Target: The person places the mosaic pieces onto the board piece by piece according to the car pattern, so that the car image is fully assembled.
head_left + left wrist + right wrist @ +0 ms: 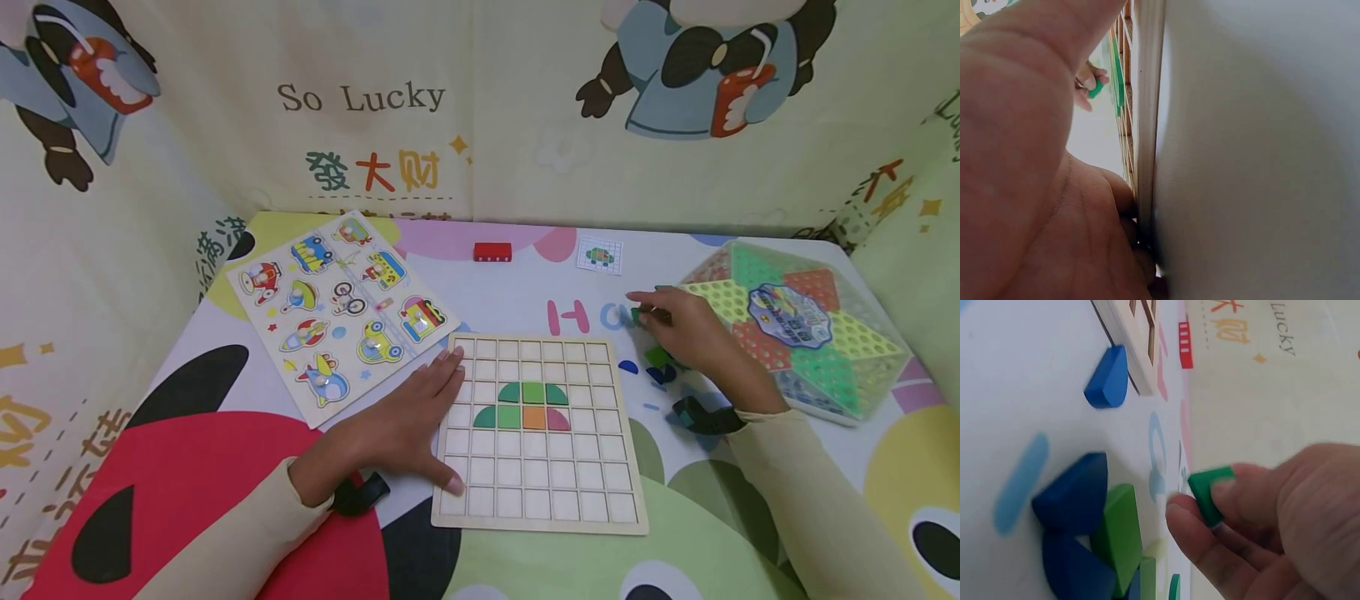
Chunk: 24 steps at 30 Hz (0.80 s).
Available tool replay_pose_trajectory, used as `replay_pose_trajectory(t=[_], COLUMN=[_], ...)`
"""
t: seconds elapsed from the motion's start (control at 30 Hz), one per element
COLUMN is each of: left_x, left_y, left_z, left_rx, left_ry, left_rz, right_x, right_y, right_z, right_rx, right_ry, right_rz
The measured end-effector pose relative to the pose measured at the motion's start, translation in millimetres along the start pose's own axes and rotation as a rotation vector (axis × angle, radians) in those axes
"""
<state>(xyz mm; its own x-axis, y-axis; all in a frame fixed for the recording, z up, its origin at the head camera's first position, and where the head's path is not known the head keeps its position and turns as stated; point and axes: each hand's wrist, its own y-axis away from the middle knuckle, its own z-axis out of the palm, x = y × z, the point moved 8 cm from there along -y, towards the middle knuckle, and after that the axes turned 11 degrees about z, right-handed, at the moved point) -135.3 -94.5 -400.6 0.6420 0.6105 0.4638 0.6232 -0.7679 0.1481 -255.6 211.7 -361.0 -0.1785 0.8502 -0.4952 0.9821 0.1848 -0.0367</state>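
Note:
In the head view my left hand (408, 417) lies spread along the left edge of a wooden grid board (540, 526), thumb and fingertips touching its rim. Coloured tiles sit in two rows of the grid: several green ones (533, 392), an orange square (535, 417) and a pink rounded tile (558, 419). To the right of the board, my right hand (693, 329) pinches a small green block (1205, 490) between thumb and fingers, held above the table. Below it lie blue rounded blocks (1072, 490) and a green block (1119, 534).
A vehicle picture puzzle board (322, 321) lies at the left. A red block (492, 252) and a small pattern card (599, 255) are at the back. A clear lidded box of colourful pieces (795, 325) stands right. A single blue block (1107, 378) lies beside the grid board.

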Motion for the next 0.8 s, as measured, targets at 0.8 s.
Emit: replay_pose_trajectory(t=[0.8], left_x=[-0.2], left_y=[-0.7], left_z=[-1.4], left_rx=[0.000], left_ry=[0.001], left_rz=[0.001], right_x=[-17], right_y=[19.9], right_z=[9], right_rx=[-0.095], right_ry=[-0.090], right_rz=[0.062])
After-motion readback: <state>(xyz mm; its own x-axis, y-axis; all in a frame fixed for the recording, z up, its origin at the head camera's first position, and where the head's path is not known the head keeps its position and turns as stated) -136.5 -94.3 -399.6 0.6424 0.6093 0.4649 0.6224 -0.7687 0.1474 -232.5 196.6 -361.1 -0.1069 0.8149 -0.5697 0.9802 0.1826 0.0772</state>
